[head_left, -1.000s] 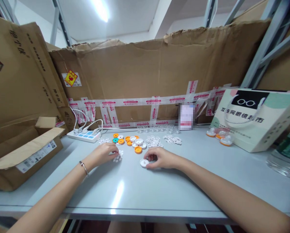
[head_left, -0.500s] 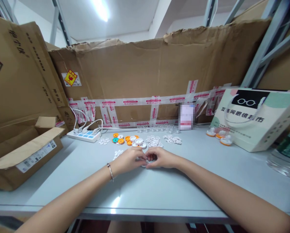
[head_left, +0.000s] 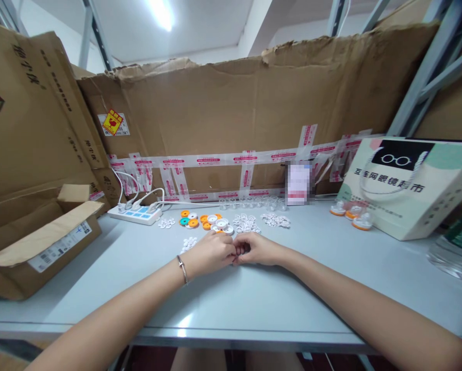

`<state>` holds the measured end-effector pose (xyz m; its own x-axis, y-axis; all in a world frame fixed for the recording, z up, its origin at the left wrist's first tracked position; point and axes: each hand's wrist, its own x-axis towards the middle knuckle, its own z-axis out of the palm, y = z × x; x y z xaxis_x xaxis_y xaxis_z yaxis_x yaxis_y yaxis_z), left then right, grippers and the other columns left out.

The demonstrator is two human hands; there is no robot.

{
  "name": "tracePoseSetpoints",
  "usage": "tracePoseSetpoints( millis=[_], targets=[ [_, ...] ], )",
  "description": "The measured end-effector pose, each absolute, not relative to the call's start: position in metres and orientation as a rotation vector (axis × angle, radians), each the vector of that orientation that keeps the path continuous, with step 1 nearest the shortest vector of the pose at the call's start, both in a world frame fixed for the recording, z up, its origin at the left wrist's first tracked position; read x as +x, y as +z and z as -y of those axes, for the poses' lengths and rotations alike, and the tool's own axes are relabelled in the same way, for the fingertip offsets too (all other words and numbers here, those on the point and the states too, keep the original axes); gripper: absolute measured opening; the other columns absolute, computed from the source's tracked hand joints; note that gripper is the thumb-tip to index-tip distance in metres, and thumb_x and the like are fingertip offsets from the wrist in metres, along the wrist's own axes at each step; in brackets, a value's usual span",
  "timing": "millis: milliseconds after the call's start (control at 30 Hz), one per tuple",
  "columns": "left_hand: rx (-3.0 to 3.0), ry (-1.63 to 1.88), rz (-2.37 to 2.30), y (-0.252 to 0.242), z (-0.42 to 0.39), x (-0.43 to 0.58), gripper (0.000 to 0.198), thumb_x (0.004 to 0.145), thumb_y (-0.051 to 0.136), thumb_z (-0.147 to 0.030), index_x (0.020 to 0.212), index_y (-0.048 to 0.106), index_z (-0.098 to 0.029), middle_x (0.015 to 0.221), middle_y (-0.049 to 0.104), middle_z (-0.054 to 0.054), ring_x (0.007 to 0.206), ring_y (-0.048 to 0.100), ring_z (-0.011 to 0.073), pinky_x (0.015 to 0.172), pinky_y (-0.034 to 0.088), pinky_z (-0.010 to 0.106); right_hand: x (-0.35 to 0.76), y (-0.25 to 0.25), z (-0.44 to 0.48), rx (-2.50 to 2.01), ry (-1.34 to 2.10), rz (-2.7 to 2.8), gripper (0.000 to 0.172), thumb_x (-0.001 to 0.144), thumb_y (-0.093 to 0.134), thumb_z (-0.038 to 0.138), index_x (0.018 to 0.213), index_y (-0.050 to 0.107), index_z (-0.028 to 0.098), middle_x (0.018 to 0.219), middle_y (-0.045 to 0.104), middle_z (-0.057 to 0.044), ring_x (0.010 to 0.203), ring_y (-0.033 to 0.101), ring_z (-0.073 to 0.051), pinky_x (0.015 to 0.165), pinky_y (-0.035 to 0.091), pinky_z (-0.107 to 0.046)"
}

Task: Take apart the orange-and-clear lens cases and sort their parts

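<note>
My left hand (head_left: pixel 214 251) and my right hand (head_left: pixel 259 249) meet above the middle of the table, fingertips curled together. Whatever they pinch is hidden behind the fingers. Just beyond them lie orange and white round caps (head_left: pixel 217 224), and to their left a smaller group with a teal cap (head_left: pixel 184 221). White perforated discs (head_left: pixel 246 223) sit behind my right hand, with more white pieces (head_left: pixel 275 220) farther right. Small white parts (head_left: pixel 188 243) lie beside my left wrist, and others (head_left: pixel 166 222) near the power strip.
A row of clear cups (head_left: pixel 252 204) stands at the back beside a blurred phone (head_left: pixel 298 184). On the right are orange-based clear assemblies (head_left: pixel 362 221), a paper bag (head_left: pixel 389 206) and a large bottle (head_left: pixel 457 252). A power strip (head_left: pixel 135 213) and open carton (head_left: pixel 66 242) occupy the left.
My left hand has rolled over and its fingers have closed in tighter against my right fingertips. A bit of white that showed beneath the fingers is now hidden. My right hand has barely moved.
</note>
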<state>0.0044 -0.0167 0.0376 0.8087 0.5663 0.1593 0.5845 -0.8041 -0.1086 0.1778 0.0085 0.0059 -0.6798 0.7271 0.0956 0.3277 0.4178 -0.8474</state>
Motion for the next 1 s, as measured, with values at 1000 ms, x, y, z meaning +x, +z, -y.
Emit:
tracePoseSetpoints(
  millis=[1000],
  targets=[
    [-2.716,-0.347,1.060,0.051,0.006,-0.112,0.017,0.084,0.046,-0.019,0.078,0.061,-0.015,0.078,0.061,0.005,0.075,0.056,0.0154,0.071,0.041,0.027,0.179,0.010,-0.005,-0.976,1.059,2.299,0.032,0.060,0.070,0.035,0.085,0.063,0.017,0.072,0.051,0.001,0.066,0.046,-0.011,0.058,0.037,-0.021]
  ],
)
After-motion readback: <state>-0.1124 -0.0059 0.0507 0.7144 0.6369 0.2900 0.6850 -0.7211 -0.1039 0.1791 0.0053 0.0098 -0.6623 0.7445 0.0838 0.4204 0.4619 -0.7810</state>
